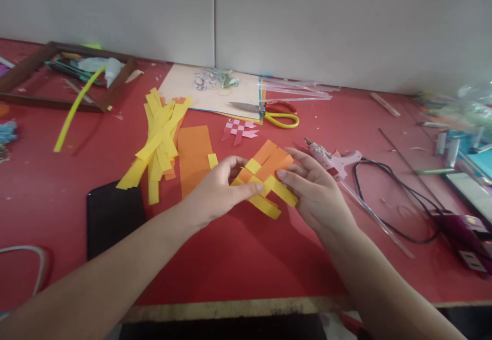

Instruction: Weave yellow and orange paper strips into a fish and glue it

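Note:
Above the red table, both hands hold a woven piece of orange and yellow paper strips [266, 161]. My left hand [221, 188] pinches its left side, thumb on top and fingers underneath. At the right edge, my right hand [315, 188] grips it between thumb and fingers. Loose strip ends stick out at the top and lower right. A sheet of orange paper [194, 150] lies just behind my left hand. Beyond the woven piece rests a small pink and red woven paper fish [239, 131]. To the left is a heap of yellow paper strips [163, 130].
Scissors [274, 113] lie partly on cream paper [177, 86] at the back. A pink glue gun [332, 160] with a black cord [400, 191] sits right of my right hand. A black phone [111, 222] lies near my left forearm. A brown frame [103, 101] stands back left.

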`<state>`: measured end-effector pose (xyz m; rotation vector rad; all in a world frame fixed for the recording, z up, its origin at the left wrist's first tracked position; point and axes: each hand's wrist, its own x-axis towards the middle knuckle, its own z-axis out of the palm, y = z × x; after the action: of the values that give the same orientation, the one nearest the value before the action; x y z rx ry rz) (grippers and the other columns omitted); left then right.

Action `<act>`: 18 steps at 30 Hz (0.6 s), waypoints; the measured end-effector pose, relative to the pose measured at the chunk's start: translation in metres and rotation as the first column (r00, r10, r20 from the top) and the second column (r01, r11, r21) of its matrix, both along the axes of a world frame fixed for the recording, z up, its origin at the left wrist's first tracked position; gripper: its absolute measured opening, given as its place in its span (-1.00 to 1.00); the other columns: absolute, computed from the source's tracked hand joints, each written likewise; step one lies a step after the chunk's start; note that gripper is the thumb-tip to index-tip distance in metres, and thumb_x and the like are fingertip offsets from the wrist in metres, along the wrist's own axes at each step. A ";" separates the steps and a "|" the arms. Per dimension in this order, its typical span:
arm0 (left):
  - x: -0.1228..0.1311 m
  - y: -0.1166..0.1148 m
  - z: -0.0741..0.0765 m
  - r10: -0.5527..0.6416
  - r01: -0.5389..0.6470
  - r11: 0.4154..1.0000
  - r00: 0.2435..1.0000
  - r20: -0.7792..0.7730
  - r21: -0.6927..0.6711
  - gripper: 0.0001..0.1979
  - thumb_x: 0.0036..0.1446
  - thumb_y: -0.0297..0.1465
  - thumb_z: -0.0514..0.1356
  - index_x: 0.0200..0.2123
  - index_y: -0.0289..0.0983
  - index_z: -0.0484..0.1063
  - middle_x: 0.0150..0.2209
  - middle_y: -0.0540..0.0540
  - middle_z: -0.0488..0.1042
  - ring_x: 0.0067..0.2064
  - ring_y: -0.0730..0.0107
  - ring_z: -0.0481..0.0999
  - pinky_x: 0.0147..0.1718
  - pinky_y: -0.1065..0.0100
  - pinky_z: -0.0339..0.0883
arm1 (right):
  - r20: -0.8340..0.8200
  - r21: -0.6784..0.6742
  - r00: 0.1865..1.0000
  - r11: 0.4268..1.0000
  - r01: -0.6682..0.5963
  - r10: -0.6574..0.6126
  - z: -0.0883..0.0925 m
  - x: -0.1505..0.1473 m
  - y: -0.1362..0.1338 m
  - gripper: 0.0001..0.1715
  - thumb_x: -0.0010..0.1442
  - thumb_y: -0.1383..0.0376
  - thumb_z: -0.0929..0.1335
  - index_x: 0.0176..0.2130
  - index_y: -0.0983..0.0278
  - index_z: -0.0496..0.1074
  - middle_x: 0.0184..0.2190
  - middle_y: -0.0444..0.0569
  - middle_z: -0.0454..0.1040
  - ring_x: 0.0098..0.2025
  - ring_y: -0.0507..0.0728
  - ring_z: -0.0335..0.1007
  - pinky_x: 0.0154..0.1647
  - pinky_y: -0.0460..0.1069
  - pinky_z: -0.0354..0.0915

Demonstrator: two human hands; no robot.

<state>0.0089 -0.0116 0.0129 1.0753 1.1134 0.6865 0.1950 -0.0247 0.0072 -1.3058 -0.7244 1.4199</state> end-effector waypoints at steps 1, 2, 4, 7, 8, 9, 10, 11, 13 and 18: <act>0.000 0.000 -0.001 0.032 -0.032 0.999 0.999 0.001 -0.006 -0.55 0.03 -0.29 0.39 -0.03 -0.24 0.36 0.05 -0.18 0.49 0.07 0.09 0.50 0.01 0.11 0.40 | 0.004 0.009 1.000 1.000 0.007 -0.007 0.000 -0.001 0.000 -0.40 -0.09 0.34 0.56 -0.03 0.14 0.43 -0.44 -0.21 0.53 -0.39 0.03 0.51 -0.31 -0.05 0.47; 0.000 0.001 -0.002 0.062 -0.062 0.998 0.998 0.015 -0.017 -0.52 0.02 -0.28 0.40 -0.01 -0.23 0.35 0.05 -0.18 0.50 0.06 0.08 0.50 0.01 0.08 0.40 | 0.003 0.021 1.000 1.000 0.015 -0.015 0.000 -0.003 0.000 -0.40 -0.08 0.34 0.56 -0.04 0.13 0.43 -0.42 -0.20 0.54 -0.38 0.04 0.52 -0.30 -0.04 0.48; 0.000 0.001 -0.005 0.108 -0.102 0.993 0.990 0.094 -0.061 -0.47 0.01 -0.28 0.41 0.03 -0.21 0.33 0.03 -0.18 0.51 0.04 0.09 0.53 0.01 0.06 0.41 | -0.013 0.048 0.999 0.998 0.044 -0.044 -0.001 -0.005 0.000 -0.41 -0.09 0.35 0.56 -0.05 0.13 0.42 -0.38 -0.20 0.56 -0.36 0.04 0.53 -0.27 -0.02 0.50; 0.000 0.003 -0.009 0.155 -0.129 0.983 0.963 0.221 -0.131 -0.49 0.03 -0.34 0.40 0.04 -0.22 0.32 0.00 -0.16 0.55 0.00 0.17 0.57 0.00 0.13 0.44 | -0.053 0.082 0.995 0.992 0.091 -0.087 -0.002 -0.008 0.000 -0.41 -0.10 0.38 0.56 -0.07 0.13 0.40 -0.33 -0.19 0.57 -0.29 0.06 0.56 -0.19 0.02 0.52; 0.000 0.003 -0.009 0.167 -0.138 0.980 0.960 0.225 -0.141 -0.49 0.04 -0.36 0.39 0.04 -0.23 0.32 -0.02 -0.16 0.56 -0.01 0.19 0.58 -0.01 0.14 0.45 | -0.061 0.088 0.994 0.992 0.094 -0.089 -0.002 -0.008 0.000 -0.41 -0.10 0.38 0.56 -0.08 0.13 0.39 -0.30 -0.19 0.57 -0.27 0.07 0.57 -0.17 0.02 0.53; -0.001 0.003 -0.009 0.174 -0.145 0.979 0.961 0.217 -0.141 -0.49 0.04 -0.38 0.39 0.05 -0.23 0.32 -0.03 -0.16 0.57 -0.02 0.20 0.58 -0.02 0.15 0.45 | -0.064 0.094 0.994 0.991 0.092 -0.086 -0.002 -0.008 -0.001 -0.42 -0.09 0.38 0.56 -0.08 0.12 0.39 -0.27 -0.18 0.57 -0.24 0.08 0.57 -0.15 0.03 0.53; -0.001 0.004 -0.009 0.173 -0.148 0.980 0.963 0.206 -0.133 -0.48 0.04 -0.39 0.39 0.06 -0.24 0.32 -0.05 -0.16 0.58 -0.03 0.19 0.59 -0.02 0.15 0.46 | -0.063 0.096 0.995 0.992 0.085 -0.079 -0.002 -0.008 -0.001 -0.43 -0.08 0.37 0.55 -0.08 0.12 0.39 -0.24 -0.17 0.57 -0.22 0.08 0.58 -0.14 0.04 0.53; -0.001 0.004 -0.008 0.166 -0.144 0.982 0.967 0.194 -0.122 -0.48 0.04 -0.40 0.39 0.06 -0.24 0.32 -0.07 -0.16 0.59 -0.05 0.19 0.60 -0.04 0.15 0.47 | -0.059 0.097 0.996 0.992 0.077 -0.072 -0.002 -0.008 -0.001 -0.44 -0.07 0.36 0.55 -0.08 0.12 0.39 -0.22 -0.16 0.57 -0.21 0.09 0.58 -0.14 0.04 0.53; -0.001 0.004 -0.005 0.146 -0.130 0.987 0.973 0.181 -0.097 -0.48 0.05 -0.40 0.38 0.06 -0.24 0.31 -0.11 -0.15 0.61 -0.07 0.17 0.61 -0.07 0.14 0.48 | -0.042 0.099 0.997 0.993 0.068 -0.064 -0.002 -0.007 -0.002 -0.45 -0.06 0.31 0.56 -0.08 0.11 0.39 -0.21 -0.15 0.57 -0.22 0.10 0.58 -0.17 0.05 0.55; -0.001 0.004 -0.002 0.096 -0.092 0.995 0.988 0.119 -0.045 -0.53 0.06 -0.40 0.37 0.03 -0.23 0.34 -0.15 -0.12 0.62 -0.13 0.20 0.63 -0.14 0.19 0.51 | 0.066 0.150 0.997 0.988 0.035 -0.046 -0.005 -0.005 -0.003 -0.46 0.00 0.22 0.55 -0.04 0.13 0.39 -0.19 -0.09 0.58 -0.20 0.16 0.58 -0.19 0.11 0.56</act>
<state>0.0079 -0.0071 0.0113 0.9400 1.0735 0.7911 0.1896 -0.0276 0.0017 -1.2513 -0.8299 1.2684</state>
